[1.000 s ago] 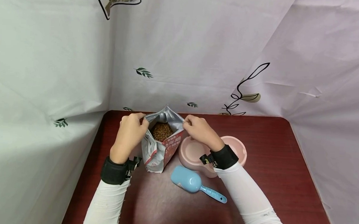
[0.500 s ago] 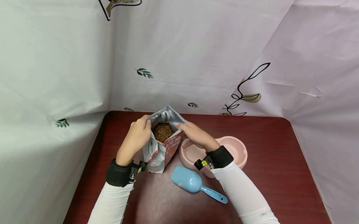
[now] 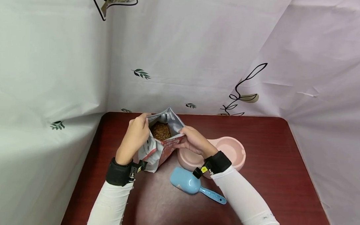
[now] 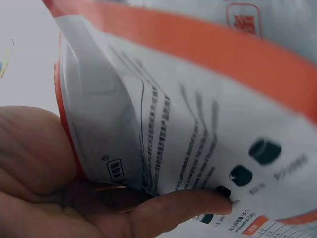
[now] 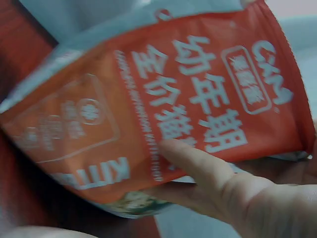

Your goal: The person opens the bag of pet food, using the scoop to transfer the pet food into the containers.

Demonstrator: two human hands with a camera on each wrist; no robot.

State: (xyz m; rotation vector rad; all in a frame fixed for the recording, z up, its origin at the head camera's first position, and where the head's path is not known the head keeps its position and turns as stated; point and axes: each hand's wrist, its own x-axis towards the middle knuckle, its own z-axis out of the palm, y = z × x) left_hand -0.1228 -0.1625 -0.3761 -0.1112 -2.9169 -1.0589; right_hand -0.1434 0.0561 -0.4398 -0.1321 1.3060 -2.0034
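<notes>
An open red and silver bag of cat food [image 3: 167,148] stands tilted on the table, its mouth spread wide. Brown kibble [image 3: 161,131] shows inside. My left hand [image 3: 134,134] grips the bag's left rim; in the left wrist view its thumb [image 4: 173,210] lies along the printed white side. At the right rim, my right hand [image 3: 197,141] holds the bag, thumb at the edge and fingers against the red front. The right wrist view shows a finger [image 5: 198,163] on the printed front panel. The bag hides part of the left fingers.
A pink double bowl [image 3: 232,149] sits right of the bag, partly under my right hand and wrist. A blue scoop [image 3: 189,182] lies nearer me, its handle pointing right. White patterned cloth [image 3: 182,59] hangs behind the dark red table [image 3: 264,161].
My right hand has shifted from pinching the rim to holding the rim and front. The bag has tilted, its base moving slightly left. My left hand has moved slightly right.
</notes>
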